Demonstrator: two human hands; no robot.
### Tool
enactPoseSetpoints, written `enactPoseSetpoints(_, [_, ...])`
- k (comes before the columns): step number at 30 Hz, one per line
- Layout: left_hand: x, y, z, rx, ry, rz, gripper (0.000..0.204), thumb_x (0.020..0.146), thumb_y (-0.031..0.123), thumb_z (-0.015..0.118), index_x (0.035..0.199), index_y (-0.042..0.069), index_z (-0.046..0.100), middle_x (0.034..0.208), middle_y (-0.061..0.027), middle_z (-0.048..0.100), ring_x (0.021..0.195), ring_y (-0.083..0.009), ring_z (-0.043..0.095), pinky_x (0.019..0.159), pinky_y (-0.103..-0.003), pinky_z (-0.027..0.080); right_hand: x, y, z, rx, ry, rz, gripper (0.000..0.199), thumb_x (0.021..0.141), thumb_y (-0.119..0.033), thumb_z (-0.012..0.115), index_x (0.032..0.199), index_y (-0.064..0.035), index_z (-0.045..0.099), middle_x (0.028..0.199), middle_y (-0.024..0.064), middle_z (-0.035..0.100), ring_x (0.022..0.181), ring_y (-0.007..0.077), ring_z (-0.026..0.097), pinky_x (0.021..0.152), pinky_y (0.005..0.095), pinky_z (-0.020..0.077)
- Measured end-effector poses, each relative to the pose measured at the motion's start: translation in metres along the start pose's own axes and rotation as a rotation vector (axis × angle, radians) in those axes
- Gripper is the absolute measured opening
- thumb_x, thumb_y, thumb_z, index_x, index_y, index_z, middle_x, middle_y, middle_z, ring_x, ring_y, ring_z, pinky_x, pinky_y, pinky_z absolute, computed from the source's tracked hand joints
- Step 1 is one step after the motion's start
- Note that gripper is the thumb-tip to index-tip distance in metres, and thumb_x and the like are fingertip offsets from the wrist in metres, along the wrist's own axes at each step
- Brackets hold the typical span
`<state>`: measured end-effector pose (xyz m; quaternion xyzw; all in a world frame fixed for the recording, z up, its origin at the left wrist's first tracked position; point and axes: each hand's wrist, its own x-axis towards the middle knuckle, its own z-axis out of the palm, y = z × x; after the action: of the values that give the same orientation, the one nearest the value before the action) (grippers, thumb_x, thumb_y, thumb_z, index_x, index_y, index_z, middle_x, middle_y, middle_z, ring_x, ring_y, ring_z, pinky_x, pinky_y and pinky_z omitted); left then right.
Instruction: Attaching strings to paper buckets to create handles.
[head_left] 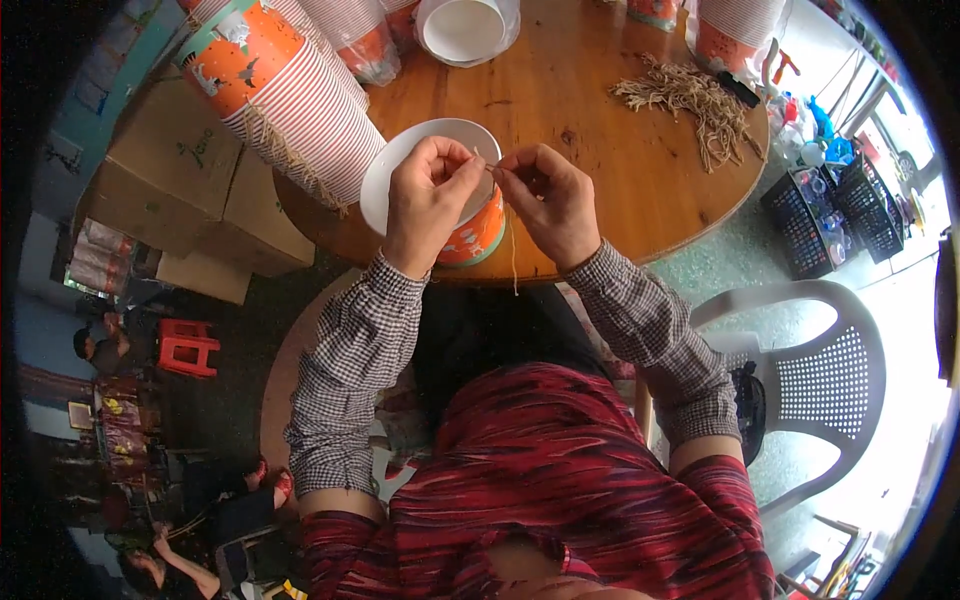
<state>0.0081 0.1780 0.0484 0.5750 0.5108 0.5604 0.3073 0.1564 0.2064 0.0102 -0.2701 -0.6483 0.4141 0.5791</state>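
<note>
- Both hands work at the rim of one orange paper cup (470, 238) at the near edge of the round wooden counter (600, 150).
- Left hand (428, 200) pinches the cup's rim.
- Right hand (550, 200) pinches a thin tan string (513, 250), which hangs down beside the cup.
- Beyond the cup, a pile of loose strings (700, 105) waits, so much work looks left.
- Left of the cup, a long cup stack (290, 100) lies with strings on, so many look done.
</note>
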Motion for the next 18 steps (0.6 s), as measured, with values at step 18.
enactPoseSetpoints(18, [-0.0037,-0.0019,0.0051,0.542,0.065,0.572,0.009,0.078,0.003,0.066,0.087,0.004,0.064,0.077,-0.0091,0.062,0.069,-0.0235,0.062,0.063,-0.031,0.048,0.0023,0.0022,-0.0043,0.091,-0.031,0.071,0.010,0.087,-0.008,0.064,0.090,0.0015,0.060,0.073,-0.0008,0.060,0.064,0.0029,0.053,0.056,0.0180,0.0443])
